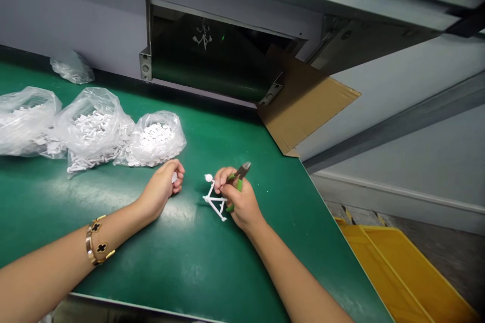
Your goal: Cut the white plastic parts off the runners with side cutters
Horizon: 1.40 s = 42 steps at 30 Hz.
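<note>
Got crinkly bags (94, 128) of white plastic bits (153, 139). Clutching one in left hand (162, 186), cutters (240, 171) plus sprue (214, 199) in right hand (242, 204).

We've just got one cam here — head-worn, looking forward and down across the green bench (189, 262), close above the left hand (164, 184) and right hand (240, 202).

Gold bracelet (96, 242), black clover charms; bare forearms.

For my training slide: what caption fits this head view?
Right hand grips green-handled cutters and a white sprue; left hand closes on a small white piece near bags of parts.
</note>
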{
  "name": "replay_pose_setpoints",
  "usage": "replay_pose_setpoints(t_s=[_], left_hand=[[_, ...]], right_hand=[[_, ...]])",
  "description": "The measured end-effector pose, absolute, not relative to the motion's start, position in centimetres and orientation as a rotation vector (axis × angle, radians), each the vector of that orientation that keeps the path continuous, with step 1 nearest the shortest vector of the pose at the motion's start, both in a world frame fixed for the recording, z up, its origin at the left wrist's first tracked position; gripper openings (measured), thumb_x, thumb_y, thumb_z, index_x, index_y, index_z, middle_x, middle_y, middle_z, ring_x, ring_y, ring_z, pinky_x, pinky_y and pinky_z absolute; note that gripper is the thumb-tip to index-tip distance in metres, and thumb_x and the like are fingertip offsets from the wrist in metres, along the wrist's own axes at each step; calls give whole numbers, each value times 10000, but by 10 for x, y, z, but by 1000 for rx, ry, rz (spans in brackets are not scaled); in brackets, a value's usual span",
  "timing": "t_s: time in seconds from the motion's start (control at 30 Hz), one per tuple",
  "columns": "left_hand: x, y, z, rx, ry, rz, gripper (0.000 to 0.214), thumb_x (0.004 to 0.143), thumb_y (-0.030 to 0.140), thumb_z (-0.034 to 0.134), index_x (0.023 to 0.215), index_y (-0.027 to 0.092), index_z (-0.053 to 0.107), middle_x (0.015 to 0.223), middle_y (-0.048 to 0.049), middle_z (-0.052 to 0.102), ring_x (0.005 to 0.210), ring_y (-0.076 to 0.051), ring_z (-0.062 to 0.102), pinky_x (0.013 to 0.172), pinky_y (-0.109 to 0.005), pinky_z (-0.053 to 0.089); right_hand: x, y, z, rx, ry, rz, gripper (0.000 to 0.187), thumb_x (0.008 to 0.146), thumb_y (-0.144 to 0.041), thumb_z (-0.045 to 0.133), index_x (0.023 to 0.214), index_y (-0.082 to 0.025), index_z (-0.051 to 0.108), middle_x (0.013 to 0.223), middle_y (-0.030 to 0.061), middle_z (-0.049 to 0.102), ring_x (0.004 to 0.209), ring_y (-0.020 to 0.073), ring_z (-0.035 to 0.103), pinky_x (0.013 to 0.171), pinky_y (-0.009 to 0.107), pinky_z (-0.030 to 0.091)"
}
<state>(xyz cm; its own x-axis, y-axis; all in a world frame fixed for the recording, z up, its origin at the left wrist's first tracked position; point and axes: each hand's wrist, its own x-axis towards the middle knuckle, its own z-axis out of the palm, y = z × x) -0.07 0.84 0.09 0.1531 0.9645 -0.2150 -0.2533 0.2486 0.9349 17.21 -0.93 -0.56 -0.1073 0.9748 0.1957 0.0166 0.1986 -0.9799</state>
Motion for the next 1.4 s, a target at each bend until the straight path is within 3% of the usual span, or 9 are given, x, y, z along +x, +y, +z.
replay_pose_setpoints(t_s=[0.17,0.3,0.4,0.47,0.57,0.67,0.77,1.03,1.4], left_hand=[[0,-5,0,1844,1088,649,305,872,417,364,686,191,449,692,17,436,663,-141,436,612,-259,331],[-2,-8,2,2067,1177,554,306,904,389,306,711,203,453,710,21,416,661,-142,437,605,-261,307],[-3,-7,4,2050,1152,684,326,920,368,272,678,196,409,692,20,391,655,-138,422,607,-260,304],[-3,-6,6,1959,1154,815,345,927,360,252,639,194,342,661,20,363,634,-137,397,595,-260,297],[-2,-7,8,1822,1146,942,352,931,361,239,625,198,299,636,22,335,605,-136,361,579,-263,287],[0,-8,9,1769,1106,971,351,931,364,237,628,198,301,629,25,322,594,-132,345,581,-266,286],[1,-9,8,1758,1091,963,350,929,361,241,625,198,298,623,27,313,590,-131,337,576,-267,284],[2,-9,6,1744,1053,925,349,930,363,242,632,195,312,625,27,334,587,-127,342,564,-262,287],[1,-8,5,1759,1043,917,360,928,373,245,625,193,318,634,22,350,592,-126,353,572,-257,303]], right_hand=[[167,-19,1,-920,-1517,1328,58,691,-149,471,664,-194,448,669,-26,458,583,98,439,557,235,379],[162,-26,1,-891,-1464,1349,58,724,-201,507,722,-197,449,755,-20,450,576,87,458,585,249,407],[163,-26,1,-909,-1375,1303,117,800,-317,403,845,-210,417,919,25,459,574,92,487,583,279,434],[166,-24,1,-1033,-1448,1185,158,838,-341,293,811,-214,382,875,32,473,595,117,497,601,300,438],[170,-21,1,-1372,-1798,778,129,782,-306,382,702,-225,321,700,-3,433,625,149,461,599,297,401],[169,-24,1,-1529,-2119,435,156,703,-269,466,720,-227,317,705,-7,434,615,149,427,548,273,353],[165,-30,1,-1511,-2283,294,174,701,-280,484,751,-224,327,727,-3,444,600,143,426,508,254,322],[166,-33,-1,-1428,-2338,97,148,723,-284,479,760,-222,350,712,-7,443,585,138,439,474,241,288],[168,-32,-2,-1460,-2380,90,102,732,-287,455,760,-218,383,697,-6,457,575,141,445,476,242,283]])
